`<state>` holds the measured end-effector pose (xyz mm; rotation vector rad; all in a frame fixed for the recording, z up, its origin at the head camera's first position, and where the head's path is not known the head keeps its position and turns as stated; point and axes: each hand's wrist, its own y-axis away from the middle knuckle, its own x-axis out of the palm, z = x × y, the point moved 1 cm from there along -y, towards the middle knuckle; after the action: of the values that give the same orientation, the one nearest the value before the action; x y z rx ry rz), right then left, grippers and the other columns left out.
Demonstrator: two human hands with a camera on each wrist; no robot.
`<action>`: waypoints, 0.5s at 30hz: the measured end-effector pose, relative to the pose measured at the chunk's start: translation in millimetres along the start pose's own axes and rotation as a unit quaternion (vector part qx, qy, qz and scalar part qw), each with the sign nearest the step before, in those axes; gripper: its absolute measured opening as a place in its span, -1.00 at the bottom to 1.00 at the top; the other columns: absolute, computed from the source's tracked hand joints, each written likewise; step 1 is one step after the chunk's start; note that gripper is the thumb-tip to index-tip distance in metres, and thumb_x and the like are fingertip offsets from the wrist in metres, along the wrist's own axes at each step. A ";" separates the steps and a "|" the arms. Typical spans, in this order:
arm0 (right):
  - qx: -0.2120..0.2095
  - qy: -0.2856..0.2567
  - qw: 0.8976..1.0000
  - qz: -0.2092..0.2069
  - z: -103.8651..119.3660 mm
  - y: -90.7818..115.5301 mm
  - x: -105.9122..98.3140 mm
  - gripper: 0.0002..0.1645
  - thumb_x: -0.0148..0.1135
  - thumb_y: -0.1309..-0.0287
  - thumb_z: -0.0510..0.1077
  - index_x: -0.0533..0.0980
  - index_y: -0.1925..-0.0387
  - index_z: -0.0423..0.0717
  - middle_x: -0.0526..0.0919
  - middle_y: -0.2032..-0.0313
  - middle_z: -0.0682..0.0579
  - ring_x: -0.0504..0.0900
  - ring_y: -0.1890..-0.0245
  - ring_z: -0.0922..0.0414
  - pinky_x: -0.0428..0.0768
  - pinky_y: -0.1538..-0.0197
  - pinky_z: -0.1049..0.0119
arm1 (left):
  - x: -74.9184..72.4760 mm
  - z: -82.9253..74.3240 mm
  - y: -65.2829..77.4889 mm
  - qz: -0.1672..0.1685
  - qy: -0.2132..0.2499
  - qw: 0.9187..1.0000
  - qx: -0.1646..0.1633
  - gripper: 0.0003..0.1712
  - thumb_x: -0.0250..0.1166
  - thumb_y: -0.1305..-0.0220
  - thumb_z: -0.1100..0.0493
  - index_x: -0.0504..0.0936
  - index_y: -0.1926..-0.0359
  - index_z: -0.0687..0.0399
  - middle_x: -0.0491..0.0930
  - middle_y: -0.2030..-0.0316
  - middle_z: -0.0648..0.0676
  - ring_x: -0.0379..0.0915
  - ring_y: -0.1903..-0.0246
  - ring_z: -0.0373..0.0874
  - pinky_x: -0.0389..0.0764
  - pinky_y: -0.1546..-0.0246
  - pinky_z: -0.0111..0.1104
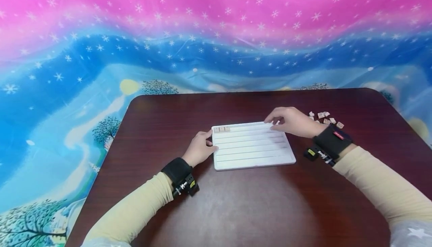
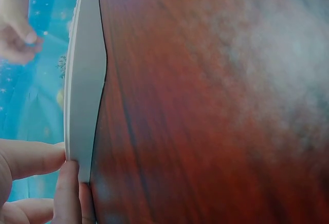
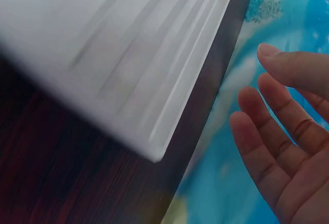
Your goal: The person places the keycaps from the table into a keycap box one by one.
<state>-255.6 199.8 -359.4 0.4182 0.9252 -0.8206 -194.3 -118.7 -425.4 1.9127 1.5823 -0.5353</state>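
1. Position (clock over the head view's board centre): white rectangular ridged board lies on the dark red-brown wood-grain table. Three small pale square tiles sit side by side at its 10 o'clock corner. Loose pale tiles lie scattered off the board, toward 2 o'clock.
2. Step in hand (judged): board being steadied or squared up, with the top row only begun.
3. Next move (judged): calls for lining up the board, then the right hand reaching toward 2 o'clock for one loose tile, to set beside the third.
4. Left hand: at 9 to 10 o'clock, forearm coming from 7. Thumb and fingers pinch the board's side edge.
5. Right hand: at 1 o'clock, forearm coming from 4, wrist bent over the far edge. Fingers spread and gently curved, nothing seen between them; contact with the rim cannot be told.
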 end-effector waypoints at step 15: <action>0.105 0.040 0.994 0.014 -44.3 78.2 -31.1 -0.63 0.41 -0.25 -0.29 0.66 -0.09 -0.24 0.68 0.03 -0.14 0.68 0.38 -0.03 0.54 0.41 0.29 | 0.3 -1.3 0.1 0.003 0.002 1.000 -0.006 -0.16 0.41 -0.31 0.28 0.25 -0.53 0.26 0.38 -0.31 0.27 0.52 0.08 -0.05 0.52 0.16 -0.32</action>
<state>-229.3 291.2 -359.5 0.6491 0.9076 -0.8840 -194.2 -117.6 -424.5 1.9098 1.5787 -0.5204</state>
